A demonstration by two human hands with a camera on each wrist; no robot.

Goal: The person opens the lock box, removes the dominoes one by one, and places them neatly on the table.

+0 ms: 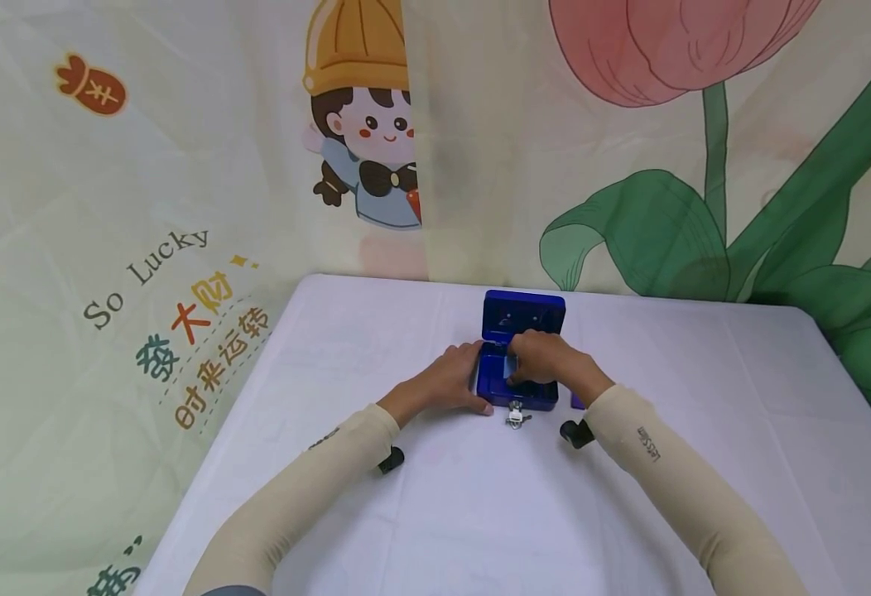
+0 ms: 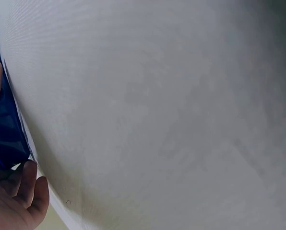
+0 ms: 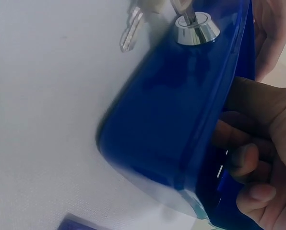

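Observation:
A blue metal cash box stands on the table with its lid raised at the back. Keys hang from the silver lock on its front. My left hand grips the box's left side, thumb by the front corner and fingers towards the back. My right hand reaches down inside, thumb and forefinger lowered and the other fingers curled. At its fingertips is a light-blue flat piece, pinched and mostly hidden by the hand. The fingertips themselves are hidden behind the box wall in the right wrist view.
A purple object lies just right of the box, partly covered by the right forearm; its corner shows in the right wrist view. A white cloth covers the table. Printed fabric hangs behind the table's back edge.

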